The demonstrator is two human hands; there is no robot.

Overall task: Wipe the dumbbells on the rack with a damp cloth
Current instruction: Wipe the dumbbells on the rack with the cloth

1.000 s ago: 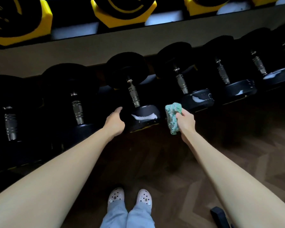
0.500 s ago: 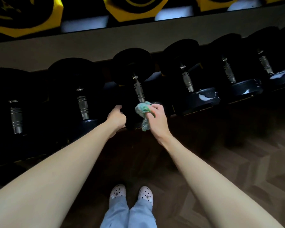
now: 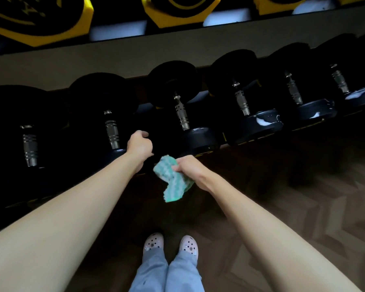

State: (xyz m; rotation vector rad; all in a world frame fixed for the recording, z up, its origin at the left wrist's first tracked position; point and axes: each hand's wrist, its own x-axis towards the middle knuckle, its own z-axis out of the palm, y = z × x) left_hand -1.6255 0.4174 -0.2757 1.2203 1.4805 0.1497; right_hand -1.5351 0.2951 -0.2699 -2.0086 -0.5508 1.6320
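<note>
Hands: the right hand (image 3: 190, 167) grips a bunched teal-and-white striped cloth (image 3: 174, 181), held off the metal just below the near head of the middle black round-headed dumbbell with a chrome handle (image 3: 198, 138) on the dark rack (image 3: 282, 131). The left hand (image 3: 139, 145) is curled at the rack's front edge, can't tell if it's holding anything.

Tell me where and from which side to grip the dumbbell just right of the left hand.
Take the dumbbell by its ridged metal handle, from above: it is narrow and bare between two wide round heads, with neighbours close on both sides. The right hand grips the cloth.
</note>
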